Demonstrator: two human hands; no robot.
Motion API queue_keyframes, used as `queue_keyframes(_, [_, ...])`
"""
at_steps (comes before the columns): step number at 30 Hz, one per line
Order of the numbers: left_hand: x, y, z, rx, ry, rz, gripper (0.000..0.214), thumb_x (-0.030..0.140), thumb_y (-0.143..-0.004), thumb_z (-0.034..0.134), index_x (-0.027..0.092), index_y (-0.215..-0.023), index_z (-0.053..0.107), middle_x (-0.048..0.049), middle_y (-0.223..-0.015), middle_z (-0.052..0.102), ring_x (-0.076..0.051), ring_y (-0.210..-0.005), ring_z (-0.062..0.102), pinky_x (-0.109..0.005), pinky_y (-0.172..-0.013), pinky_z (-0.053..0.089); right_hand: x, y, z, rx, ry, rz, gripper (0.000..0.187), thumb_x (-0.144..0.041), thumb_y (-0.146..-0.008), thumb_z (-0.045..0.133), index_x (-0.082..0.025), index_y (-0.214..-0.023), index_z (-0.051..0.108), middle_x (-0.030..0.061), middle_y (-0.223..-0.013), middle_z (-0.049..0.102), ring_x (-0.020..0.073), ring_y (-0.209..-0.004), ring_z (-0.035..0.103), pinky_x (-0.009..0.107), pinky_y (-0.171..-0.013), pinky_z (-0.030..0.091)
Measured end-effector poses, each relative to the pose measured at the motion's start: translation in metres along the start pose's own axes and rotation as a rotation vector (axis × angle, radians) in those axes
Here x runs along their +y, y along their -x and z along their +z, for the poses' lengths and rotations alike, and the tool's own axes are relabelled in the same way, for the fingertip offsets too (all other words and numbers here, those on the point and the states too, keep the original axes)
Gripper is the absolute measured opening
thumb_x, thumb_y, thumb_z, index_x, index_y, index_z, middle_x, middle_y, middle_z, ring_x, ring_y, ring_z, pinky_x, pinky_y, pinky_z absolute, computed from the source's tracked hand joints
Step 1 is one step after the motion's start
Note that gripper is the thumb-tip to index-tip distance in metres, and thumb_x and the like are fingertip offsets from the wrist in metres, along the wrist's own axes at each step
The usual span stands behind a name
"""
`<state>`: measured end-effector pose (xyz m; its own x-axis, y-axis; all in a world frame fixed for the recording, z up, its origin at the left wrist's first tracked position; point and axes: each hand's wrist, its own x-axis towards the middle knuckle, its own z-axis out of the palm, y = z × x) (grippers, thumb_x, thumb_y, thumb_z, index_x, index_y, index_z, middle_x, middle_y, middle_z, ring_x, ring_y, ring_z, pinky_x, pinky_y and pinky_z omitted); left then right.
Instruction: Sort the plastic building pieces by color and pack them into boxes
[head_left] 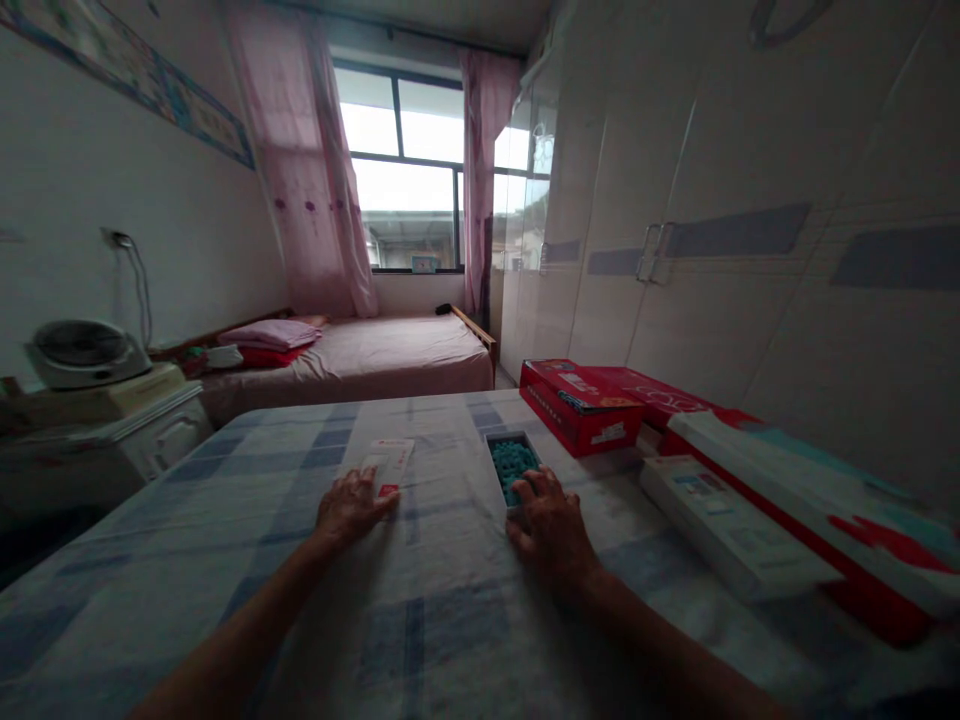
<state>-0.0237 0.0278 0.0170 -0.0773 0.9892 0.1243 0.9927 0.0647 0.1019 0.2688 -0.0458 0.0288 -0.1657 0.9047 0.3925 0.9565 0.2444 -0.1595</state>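
A small white box (489, 462) filled with teal pieces (514, 458) sits on the checked sheet, its long side pointing away from me. My right hand (551, 525) is curled over the near right corner of this box. Its fingertips reach over the rim by the teal pieces, and the thumb is at the near end. To the left, a flat white card or lid (394, 455) with red print lies on the sheet. My left hand (351, 508) rests on the left and near part of it, fingers stretched out and apart.
On the right are a red box (574, 400), a long white box (739, 525) and a white and red plastic bag (810, 490). Behind stands a bed (405, 350) below the window. A fan (86, 350) sits at the far left; a wardrobe (675, 330) lines the right.
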Motion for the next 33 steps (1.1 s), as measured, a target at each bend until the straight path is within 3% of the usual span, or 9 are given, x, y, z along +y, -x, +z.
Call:
queue_keyframes(5, [0.001, -0.007, -0.007, -0.022, -0.016, 0.017, 0.065, 0.047, -0.076, 0.047, 0.012, -0.13, 0.044, -0.0171, -0.123, 0.055, -0.028, -0.109, 0.054, -0.035, -0.087, 0.043, 0.019, 0.007, -0.014, 0.048, -0.039, -0.038, 0.034, -0.014, -0.073, 0.05, -0.023, -0.106, 0.056, 0.0068, -0.123, 0.051, 0.0221, -0.119, 0.042, 0.039, -0.093, 0.033])
queue_keyframes(13, [0.017, 0.007, -0.016, -0.062, -0.116, 0.167, 0.052, 0.024, -0.076, 0.044, 0.007, -0.124, 0.05, -0.0205, -0.106, 0.065, -0.029, -0.094, 0.063, -0.037, -0.08, 0.047, 0.039, 0.028, -0.034, -0.018, -0.03, -0.112, 0.026, -0.02, -0.074, 0.054, -0.025, -0.099, 0.059, 0.0047, -0.132, 0.047, 0.025, -0.132, 0.028, 0.045, -0.103, 0.022])
queue_keyframes(18, [0.02, 0.017, -0.027, 0.002, -0.183, 0.21, 0.046, 0.009, -0.082, 0.027, 0.002, -0.116, 0.056, -0.0223, -0.09, 0.068, -0.029, -0.082, 0.066, -0.038, -0.073, 0.05, 0.055, 0.057, -0.061, -0.068, 0.009, -0.092, 0.022, -0.021, -0.072, 0.055, -0.025, -0.094, 0.06, 0.0037, -0.131, 0.049, 0.0275, -0.133, 0.026, 0.049, -0.105, 0.02])
queue_keyframes(21, [0.016, 0.016, -0.036, 0.064, -0.202, 0.217, 0.051, 0.004, -0.083, 0.017, -0.002, -0.117, 0.055, -0.026, -0.097, 0.066, -0.032, -0.083, 0.066, -0.042, -0.071, 0.051, 0.066, 0.076, -0.076, -0.082, 0.033, -0.073, 0.023, -0.021, -0.072, 0.056, -0.024, -0.095, 0.059, 0.0038, -0.134, 0.047, 0.0283, -0.135, 0.024, 0.051, -0.106, 0.019])
queue_keyframes(24, [0.021, 0.017, -0.05, 0.146, -0.194, 0.233, 0.053, 0.005, -0.083, 0.015, -0.003, -0.124, 0.049, -0.0278, -0.116, 0.059, -0.033, -0.095, 0.063, -0.045, -0.075, 0.051, 0.072, 0.085, -0.083, -0.074, 0.006, -0.071, 0.032, -0.033, -0.076, 0.058, -0.025, -0.106, 0.057, 0.0041, -0.142, 0.04, 0.0276, -0.137, 0.021, 0.052, -0.107, 0.02])
queue_keyframes(26, [0.035, 0.022, -0.061, 0.216, -0.149, 0.233, 0.051, 0.009, -0.085, 0.018, 0.001, -0.127, 0.046, -0.0239, -0.123, 0.056, -0.031, -0.096, 0.063, -0.044, -0.078, 0.051, 0.073, 0.084, -0.084, -0.048, -0.025, -0.07, 0.047, -0.043, -0.079, 0.056, -0.026, -0.122, 0.049, 0.0049, -0.144, 0.036, 0.0268, -0.137, 0.02, 0.052, -0.107, 0.02])
queue_keyframes(29, [0.069, 0.039, -0.073, 0.292, 0.106, 0.273, 0.048, 0.018, -0.088, 0.022, 0.008, -0.127, 0.048, -0.0142, -0.107, 0.067, -0.023, -0.077, 0.067, -0.038, -0.074, 0.053, 0.071, 0.078, -0.08, 0.024, -0.09, -0.044, 0.054, -0.048, -0.084, 0.049, -0.023, -0.132, 0.041, 0.008, -0.141, 0.04, 0.0265, -0.136, 0.024, 0.052, -0.107, 0.021])
queue_keyframes(31, [0.098, 0.053, -0.074, 0.357, 0.293, 0.467, 0.043, 0.019, -0.089, 0.026, 0.014, -0.123, 0.052, -0.0076, -0.098, 0.07, -0.018, -0.078, 0.067, -0.032, -0.076, 0.054, 0.069, 0.075, -0.078, 0.129, -0.175, 0.019, 0.051, -0.046, -0.087, 0.044, -0.02, -0.131, 0.042, 0.0116, -0.137, 0.044, 0.0268, -0.132, 0.033, 0.05, -0.106, 0.026])
queue_keyframes(33, [0.127, 0.066, -0.07, 0.495, 0.347, 0.801, 0.04, 0.013, -0.087, 0.03, 0.017, -0.118, 0.055, -0.0063, -0.105, 0.069, -0.017, -0.094, 0.065, -0.033, -0.09, 0.049, 0.067, 0.076, -0.079, 0.262, -0.304, 0.129, 0.051, -0.045, -0.088, 0.041, -0.019, -0.132, 0.04, 0.0139, -0.132, 0.048, 0.0261, -0.124, 0.043, 0.047, -0.102, 0.034])
